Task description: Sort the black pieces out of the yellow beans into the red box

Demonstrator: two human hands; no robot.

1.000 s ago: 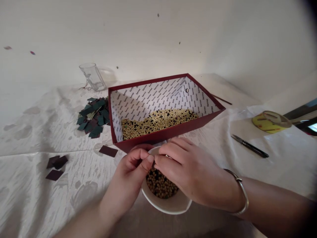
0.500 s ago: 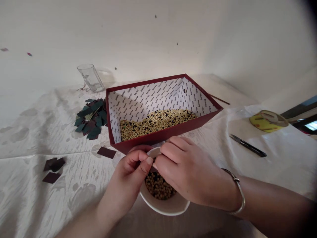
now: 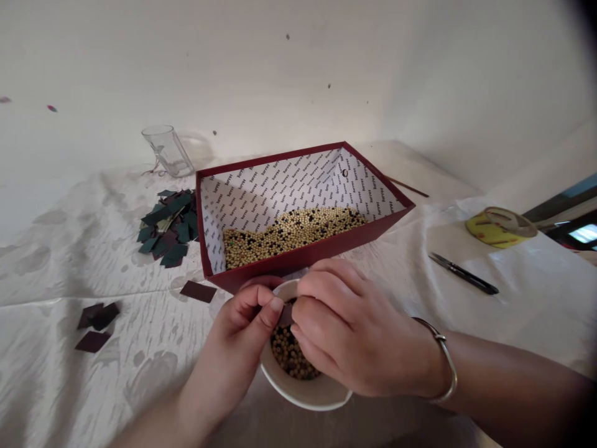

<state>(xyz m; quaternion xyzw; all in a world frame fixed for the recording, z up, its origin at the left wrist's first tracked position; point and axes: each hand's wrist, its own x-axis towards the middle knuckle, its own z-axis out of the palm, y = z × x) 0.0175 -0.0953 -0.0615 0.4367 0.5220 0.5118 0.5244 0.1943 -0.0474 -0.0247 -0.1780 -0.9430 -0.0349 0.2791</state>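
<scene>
Dark piece [image 3: 285, 316] — pinched in left hand [image 3: 233, 339], right hand [image 3: 357, 330] curled beside, grip unclear — over white bowl [image 3: 311, 394]

Left grip [image 3: 231, 342]: pinches what looks like a small dark card [image 3: 285, 316]
Right grip [image 3: 349, 330]: curled beside it
White bowl [image 3: 317, 397]: beneath both grips, holding beads [image 3: 291, 356]
Red box [image 3: 308, 255]: pale beads [image 3: 284, 239] inside

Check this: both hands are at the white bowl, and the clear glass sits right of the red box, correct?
Not quite: the head view shows the clear glass left of the red box. The left hand and right hand are indeed at the white bowl.
</scene>
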